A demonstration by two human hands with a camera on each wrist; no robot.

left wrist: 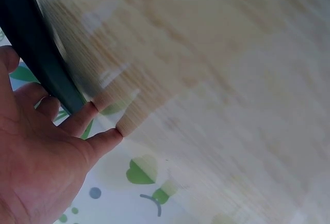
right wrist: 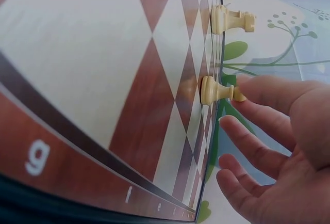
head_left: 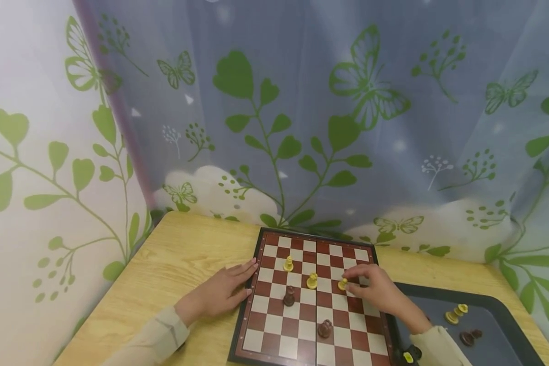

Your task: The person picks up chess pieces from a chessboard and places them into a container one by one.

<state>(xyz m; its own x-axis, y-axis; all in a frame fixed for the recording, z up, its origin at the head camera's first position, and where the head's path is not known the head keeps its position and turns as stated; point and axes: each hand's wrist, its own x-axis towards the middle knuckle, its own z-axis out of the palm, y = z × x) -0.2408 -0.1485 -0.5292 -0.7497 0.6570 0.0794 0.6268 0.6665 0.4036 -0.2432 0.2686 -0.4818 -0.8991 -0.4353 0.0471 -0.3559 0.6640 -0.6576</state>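
Observation:
A folding chessboard (head_left: 297,351) in dark red and white squares lies on the wooden table. My right hand (head_left: 374,288) pinches the head of a pale yellow pawn (right wrist: 210,91) between thumb and index finger; the pawn's base is at the board surface. Its other fingers are spread loosely. A yellow rook (right wrist: 227,20) stands nearby, and another yellow piece (head_left: 288,264) is farther left. Two dark pieces are nearer me, one upright (head_left: 289,296) and one lower right (head_left: 325,329). My left hand (head_left: 221,291) rests at the board's left edge, fingers extended.
Right of the board sits a dark tray (head_left: 489,305) partly under my right forearm. A yellow chess piece (head_left: 456,313) and a dark chess piece (head_left: 470,337) lie in it. A patterned curtain (head_left: 274,127) hangs behind the wooden table (head_left: 187,244).

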